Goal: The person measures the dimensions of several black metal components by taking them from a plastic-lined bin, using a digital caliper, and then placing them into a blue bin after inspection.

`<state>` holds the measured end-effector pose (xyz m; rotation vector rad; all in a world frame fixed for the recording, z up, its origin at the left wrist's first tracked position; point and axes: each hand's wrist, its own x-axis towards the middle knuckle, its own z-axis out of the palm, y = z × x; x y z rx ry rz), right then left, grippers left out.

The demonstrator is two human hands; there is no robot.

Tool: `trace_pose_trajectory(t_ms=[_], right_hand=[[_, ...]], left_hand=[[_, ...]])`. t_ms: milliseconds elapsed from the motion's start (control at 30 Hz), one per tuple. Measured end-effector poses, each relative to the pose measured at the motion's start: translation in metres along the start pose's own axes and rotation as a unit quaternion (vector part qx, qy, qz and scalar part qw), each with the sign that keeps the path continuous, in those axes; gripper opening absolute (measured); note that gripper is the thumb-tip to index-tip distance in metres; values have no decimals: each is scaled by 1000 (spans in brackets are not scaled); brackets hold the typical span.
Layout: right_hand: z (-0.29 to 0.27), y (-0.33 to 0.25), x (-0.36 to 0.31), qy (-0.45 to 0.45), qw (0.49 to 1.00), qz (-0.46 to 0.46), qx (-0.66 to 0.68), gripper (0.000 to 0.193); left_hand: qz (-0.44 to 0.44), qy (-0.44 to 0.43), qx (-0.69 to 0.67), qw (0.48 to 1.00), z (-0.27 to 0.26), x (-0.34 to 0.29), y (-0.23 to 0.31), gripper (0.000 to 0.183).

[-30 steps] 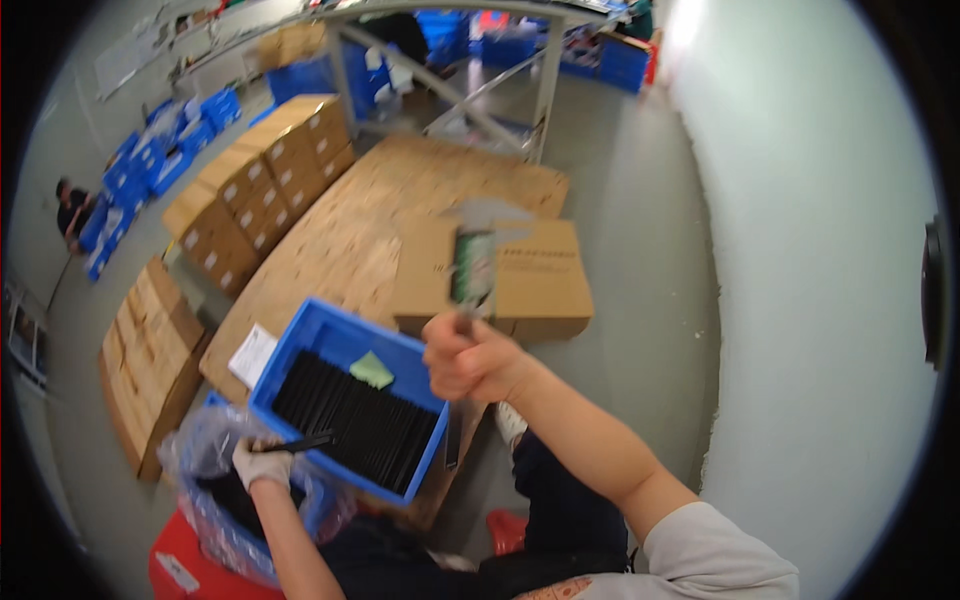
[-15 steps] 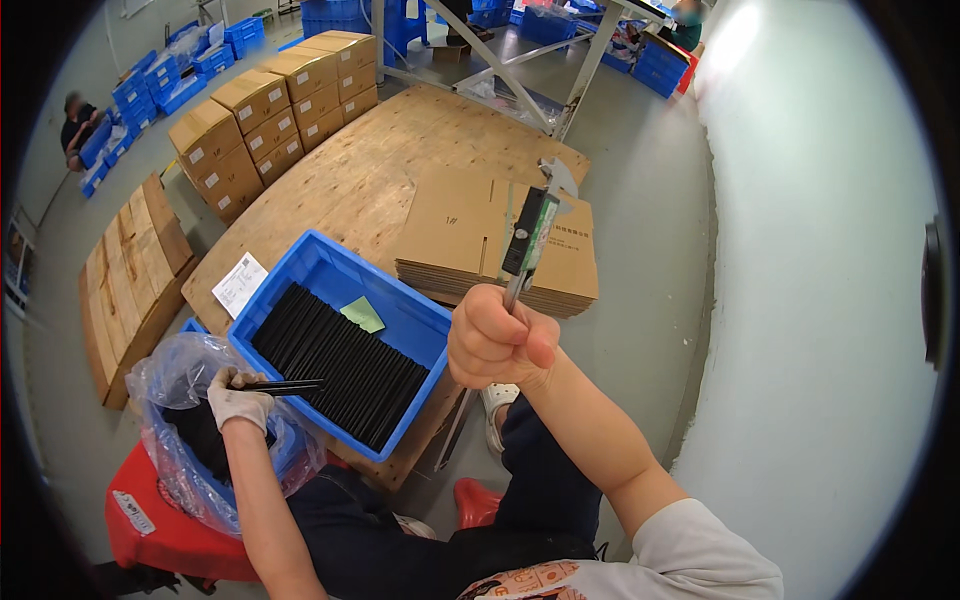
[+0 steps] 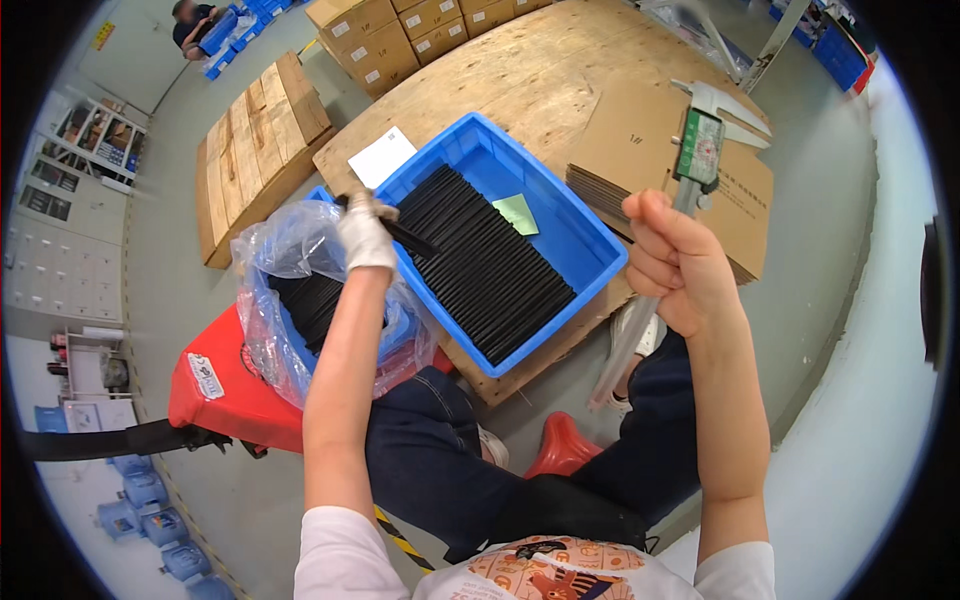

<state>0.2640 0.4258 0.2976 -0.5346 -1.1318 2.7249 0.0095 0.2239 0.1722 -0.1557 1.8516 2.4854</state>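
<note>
My left hand (image 3: 366, 235), in a pale glove, is closed round thin black rods (image 3: 412, 240); I cannot tell how many. Their ends reach over the left side of a blue plastic bin (image 3: 565, 215). Rows of similar black rods (image 3: 485, 265) lie side by side in that bin, with a green paper slip (image 3: 517, 213) at their edge. My bare right hand (image 3: 678, 262) grips a digital caliper (image 3: 698, 150) by its beam, raised right of the bin. The caliper's jaws point up and away, and its display faces me.
Left of the bin, a clear plastic bag (image 3: 262, 345) lines a container of more black rods (image 3: 312, 305), beside a red surface (image 3: 235, 375). Flat cardboard (image 3: 625, 125) is stacked behind the caliper on a plywood top (image 3: 500, 90). Cartons (image 3: 375, 55) and a wooden pallet (image 3: 262, 150) stand farther off.
The whole view has swung, so the scene sits farther right and higher. The caliper has turned its display toward me. The rods in my left hand now slant down to the right.
</note>
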Motion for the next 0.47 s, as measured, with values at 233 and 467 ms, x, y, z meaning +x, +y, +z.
trace_pose_trajectory(t_ms=[233, 467], right_hand=[[-9, -11, -5, 110, 993, 0, 45, 22], [-9, -23, -1, 113, 993, -13, 37, 22]], left_hand=[[53, -203, 499, 841, 33, 42, -92, 38], [-7, -289, 740, 607, 64, 27, -105, 45]])
